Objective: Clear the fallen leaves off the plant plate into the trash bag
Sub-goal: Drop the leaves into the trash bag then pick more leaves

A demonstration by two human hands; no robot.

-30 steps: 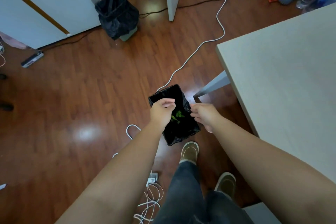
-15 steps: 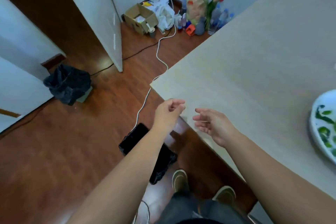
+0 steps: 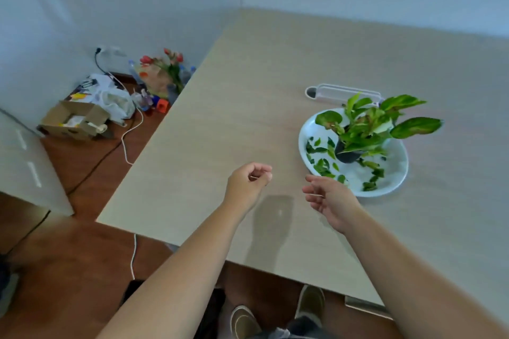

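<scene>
Status: the task is part-way, with most of the visible work left; the white plant plate (image 3: 396,179) lies near the right edge of the table (image 3: 248,91), well in from the near edge, and carries the potted plant (image 3: 366,129) at its middle; loose fallen leaves (image 3: 321,165) lie scattered over the plate's left and near portions, none of them cleared.

Your left hand (image 3: 245,187) hangs above the table near its near edge; its fingers (image 3: 263,170) are curled toward the thumb, and nothing can be seen held in them. Your right hand (image 3: 329,201) hangs just beside the near-left rim of the plate, apart from it; its fingers (image 3: 314,181) are loosely spread and hold nothing.

The trash bag (image 3: 209,319) shows only as a dark shape on the floor below the near edge of the table, partly hidden by your left forearm; its contents cannot be checked from here.

Remaining, by judgement: reach onto the plate, gather the leaves, carry them past the near edge and drop them in the bag; expect several passes, since the leaves are small and spread out; take care around the plant, whose live foliage overhangs part of the plate.
</scene>
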